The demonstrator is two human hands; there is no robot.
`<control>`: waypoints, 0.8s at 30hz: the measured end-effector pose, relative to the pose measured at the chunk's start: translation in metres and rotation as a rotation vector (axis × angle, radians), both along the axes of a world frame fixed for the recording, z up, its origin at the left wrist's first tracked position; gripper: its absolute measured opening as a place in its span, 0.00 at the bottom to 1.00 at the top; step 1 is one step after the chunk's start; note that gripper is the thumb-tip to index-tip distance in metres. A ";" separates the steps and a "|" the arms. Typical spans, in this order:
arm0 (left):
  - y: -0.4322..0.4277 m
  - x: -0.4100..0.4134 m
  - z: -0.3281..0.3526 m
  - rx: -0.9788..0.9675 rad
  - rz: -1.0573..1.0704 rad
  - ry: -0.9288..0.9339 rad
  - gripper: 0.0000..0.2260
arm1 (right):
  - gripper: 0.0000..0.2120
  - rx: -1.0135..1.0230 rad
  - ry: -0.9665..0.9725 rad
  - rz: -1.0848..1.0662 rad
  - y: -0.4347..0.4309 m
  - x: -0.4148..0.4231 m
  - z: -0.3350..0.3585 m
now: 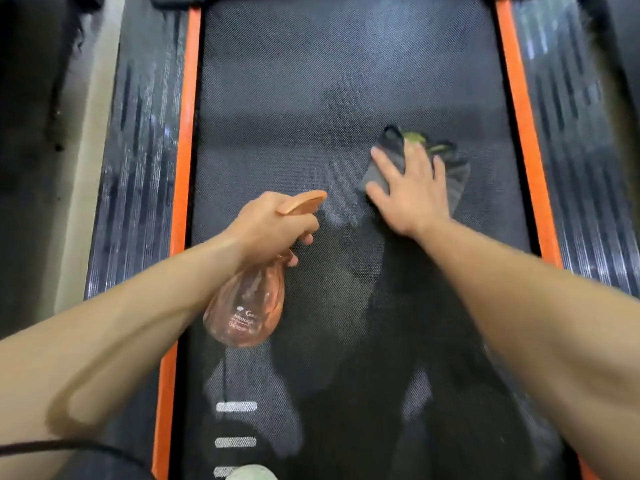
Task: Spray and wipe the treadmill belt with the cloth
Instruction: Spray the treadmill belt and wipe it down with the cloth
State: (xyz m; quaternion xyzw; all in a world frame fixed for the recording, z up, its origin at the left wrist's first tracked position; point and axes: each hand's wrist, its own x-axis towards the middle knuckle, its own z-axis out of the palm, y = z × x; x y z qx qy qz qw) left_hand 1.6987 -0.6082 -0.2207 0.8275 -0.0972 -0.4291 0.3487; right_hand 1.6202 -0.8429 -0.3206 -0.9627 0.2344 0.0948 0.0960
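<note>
1. A pale floor strip [88, 161] runs along the left side.
2. Farther left sits a dark shape [27, 116], too dim to identify.
3. A black cable [69, 446] curves across the lower-left corner.
4. Light glints off the ribbed side rail [138, 161].

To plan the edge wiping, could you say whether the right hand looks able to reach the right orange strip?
Probably yes: the right hand presses flat on the cloth, and only bare belt lies between it and the right orange strip.

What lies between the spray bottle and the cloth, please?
In the head view, only bare treadmill belt; the left hand holds the spray bottle, the right hand presses the cloth.
</note>
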 end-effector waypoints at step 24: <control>-0.019 0.004 -0.007 0.121 -0.236 -0.037 0.06 | 0.33 -0.002 -0.032 0.196 0.116 -0.156 -0.003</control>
